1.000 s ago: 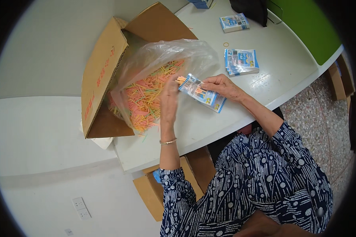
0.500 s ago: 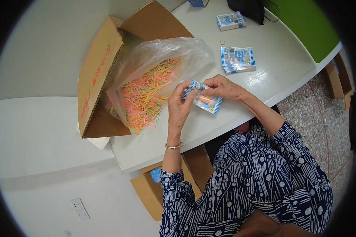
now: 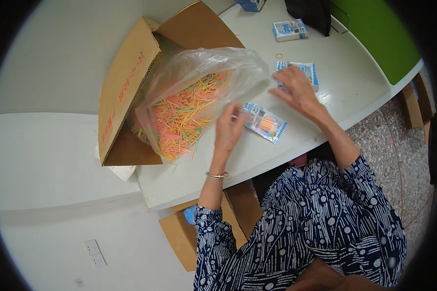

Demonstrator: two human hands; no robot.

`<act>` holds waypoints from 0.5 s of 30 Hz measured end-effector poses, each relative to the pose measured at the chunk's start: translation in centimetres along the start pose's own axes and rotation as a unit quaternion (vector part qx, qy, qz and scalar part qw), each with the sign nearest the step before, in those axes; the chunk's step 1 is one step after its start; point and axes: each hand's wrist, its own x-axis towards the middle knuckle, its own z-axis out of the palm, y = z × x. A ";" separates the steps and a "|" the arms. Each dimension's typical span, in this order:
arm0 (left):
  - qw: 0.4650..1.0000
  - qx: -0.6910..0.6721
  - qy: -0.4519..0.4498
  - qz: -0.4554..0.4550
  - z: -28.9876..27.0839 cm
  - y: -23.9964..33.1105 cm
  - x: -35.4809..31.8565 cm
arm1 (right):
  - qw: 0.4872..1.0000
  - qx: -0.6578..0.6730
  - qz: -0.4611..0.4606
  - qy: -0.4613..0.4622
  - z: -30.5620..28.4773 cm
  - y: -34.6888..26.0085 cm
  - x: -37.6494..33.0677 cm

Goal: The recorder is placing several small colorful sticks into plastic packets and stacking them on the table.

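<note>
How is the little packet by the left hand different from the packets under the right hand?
The single packet lies alone and slanted, orange sticks showing through it; the stacked packets sit piled, partly covered by the right hand. The left hand hovers beside the single one. Both are small with blue-striped edges.

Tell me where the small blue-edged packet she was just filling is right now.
In the head view the small packet lies flat on the white table, just right of the left hand and below the right hand, beside the plastic bag.
</note>
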 end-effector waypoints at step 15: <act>0.841 0.538 -0.003 0.053 -8.6 -10.4 9.4 | 0.980 -0.172 0.092 -0.043 -0.7 5.0 1.5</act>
